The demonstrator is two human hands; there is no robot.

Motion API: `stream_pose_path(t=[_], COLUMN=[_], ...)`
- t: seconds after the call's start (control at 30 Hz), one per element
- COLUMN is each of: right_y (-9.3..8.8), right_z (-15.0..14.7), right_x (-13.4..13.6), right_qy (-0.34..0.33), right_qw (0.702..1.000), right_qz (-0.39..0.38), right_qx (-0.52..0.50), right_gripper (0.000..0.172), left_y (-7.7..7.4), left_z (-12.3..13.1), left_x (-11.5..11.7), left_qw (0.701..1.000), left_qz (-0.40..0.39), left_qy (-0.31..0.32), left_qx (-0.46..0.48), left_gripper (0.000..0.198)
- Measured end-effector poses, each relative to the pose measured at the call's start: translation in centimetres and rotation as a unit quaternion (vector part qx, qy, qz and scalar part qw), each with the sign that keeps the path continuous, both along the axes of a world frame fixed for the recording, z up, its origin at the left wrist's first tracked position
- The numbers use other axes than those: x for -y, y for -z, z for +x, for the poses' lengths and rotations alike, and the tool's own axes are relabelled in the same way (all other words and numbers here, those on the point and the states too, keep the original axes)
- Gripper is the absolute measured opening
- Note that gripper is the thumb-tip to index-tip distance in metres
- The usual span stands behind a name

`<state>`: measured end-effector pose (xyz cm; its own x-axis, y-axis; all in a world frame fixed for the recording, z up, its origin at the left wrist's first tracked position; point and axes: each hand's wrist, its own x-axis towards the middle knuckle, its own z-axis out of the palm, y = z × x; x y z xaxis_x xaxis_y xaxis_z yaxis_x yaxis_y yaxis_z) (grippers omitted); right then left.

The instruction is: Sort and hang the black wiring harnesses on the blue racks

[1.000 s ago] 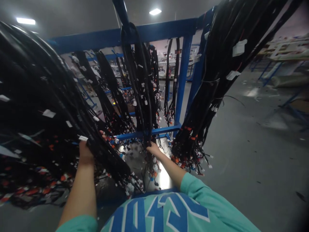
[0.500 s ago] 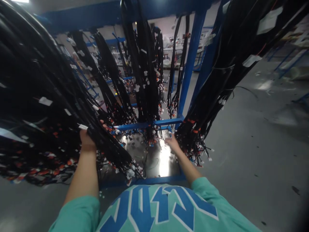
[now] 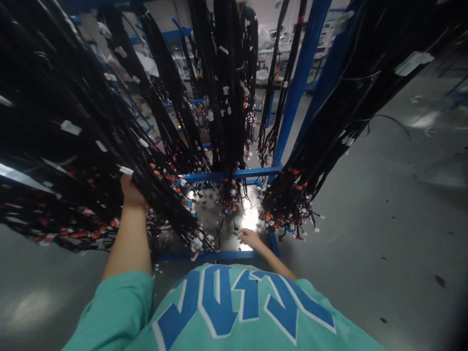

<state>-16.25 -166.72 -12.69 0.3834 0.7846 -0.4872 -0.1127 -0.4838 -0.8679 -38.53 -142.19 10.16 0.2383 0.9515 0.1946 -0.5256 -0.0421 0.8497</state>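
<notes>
Black cable bundle point(image 3: 161, 192) slants down rightward through left hand point(image 3: 133, 191), grip wrapped round it, plugs point(image 3: 199, 240) left of empty, loose-fingered right hand point(image 3: 250, 238).

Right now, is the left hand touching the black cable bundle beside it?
Touching. The head view shows it: the left hand wraps the black cable bundle, wrist on one side, fingertips on the other.

dark scraps point(image 3: 440, 281) on grey floor point(image 3: 395, 253)
</notes>
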Motion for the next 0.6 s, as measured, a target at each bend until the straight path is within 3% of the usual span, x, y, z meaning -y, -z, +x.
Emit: stream_pose_path(t=[0.13, 0.23, 0.33, 0.43, 0.6], right_y=[3.1, 4.8, 6.3, 7.4, 8.2], right_z=[-2.6, -1.7, -0.1, 1.0, 1.4], right_x=[3.2, 5.2, 7.0, 8.7, 10.9], right_qy=[-0.056, -0.056, -0.033, 0.005, 0.062], right_qw=[0.994, 0.989, 0.985, 0.981, 0.976], right_qz=[-0.092, -0.135, -0.165, -0.186, -0.184], right_qx=[-0.032, -0.038, -0.045, -0.06, -0.098], right_gripper=[0.016, 0.016, 0.01, 0.009, 0.009], left_y=[-0.6, -1.5, -2.0, -1.6, -0.1], left_z=[-0.4, -1.1, -2.0, -2.7, -2.4], left_x=[-0.1, -0.2, -0.7, -1.6, -3.0], left_qw=[1.0, 0.999, 0.995, 0.994, 0.995], left_qz=[-0.017, -0.039, -0.057, -0.068, -0.066], left_qy=[0.009, 0.031, 0.066, 0.062, 0.009], left_qx=[0.003, -0.01, -0.039, -0.055, -0.071], left_gripper=[0.043, 0.05, 0.069, 0.082, 0.075])
